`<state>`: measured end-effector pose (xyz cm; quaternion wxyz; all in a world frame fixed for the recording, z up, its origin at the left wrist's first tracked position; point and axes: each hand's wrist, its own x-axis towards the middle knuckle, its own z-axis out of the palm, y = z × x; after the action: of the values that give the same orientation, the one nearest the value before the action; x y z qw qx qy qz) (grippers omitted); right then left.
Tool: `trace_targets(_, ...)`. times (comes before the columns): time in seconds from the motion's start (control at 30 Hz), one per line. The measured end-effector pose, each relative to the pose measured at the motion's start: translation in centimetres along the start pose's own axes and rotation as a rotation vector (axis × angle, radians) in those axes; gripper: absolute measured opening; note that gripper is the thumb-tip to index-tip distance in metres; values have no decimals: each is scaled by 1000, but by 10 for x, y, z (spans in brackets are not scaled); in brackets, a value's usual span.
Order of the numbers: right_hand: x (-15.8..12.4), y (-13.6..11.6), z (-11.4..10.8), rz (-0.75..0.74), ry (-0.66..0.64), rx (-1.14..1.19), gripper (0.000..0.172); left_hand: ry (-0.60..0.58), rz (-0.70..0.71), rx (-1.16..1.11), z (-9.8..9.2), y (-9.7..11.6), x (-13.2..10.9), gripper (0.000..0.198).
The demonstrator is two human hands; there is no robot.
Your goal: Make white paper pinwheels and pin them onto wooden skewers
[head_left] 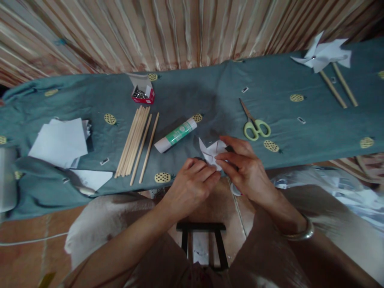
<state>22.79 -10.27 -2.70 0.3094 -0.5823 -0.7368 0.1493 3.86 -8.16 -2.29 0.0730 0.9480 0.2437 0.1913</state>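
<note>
Between my two hands is a small white paper pinwheel point(212, 150) with folded blades, held at the table's near edge. My left hand point(195, 180) is closed, its fingers curled against the lower left side of the paper. Thumb and fingers of my right hand point(244, 166) pinch the pinwheel from the right. Parts of the paper are hidden behind my fingers. A glue stick point(176, 135) with a green label lies just beyond my left hand. Scissors point(253, 124) with light green handles rest beyond my right hand, blades partly apart.
Several wooden sticks point(135, 142) lie left of the glue. Behind them stands an open red box point(143, 96) of small metal pins. White paper sheets point(60, 142) are piled at the left. Finished pinwheels on sticks point(327, 54) lie far right. A pleated curtain point(186, 32) hangs behind.
</note>
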Motion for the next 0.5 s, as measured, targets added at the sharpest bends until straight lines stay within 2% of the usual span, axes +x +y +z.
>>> trace_targets(0.23, -9, -2, -4, -17, -56, -23, 27, -9, -20, -12, 0, 0, -1, 18)
trace_targets(0.37, -14, -3, -3, -53, -95, -92, 32, 72, -100, -68, -6, 1, 0, 19)
trace_targets(0.5, -13, -2, 3, -80, -43, -125, 33, 171, -224, -186, -12, 0, -6, 18)
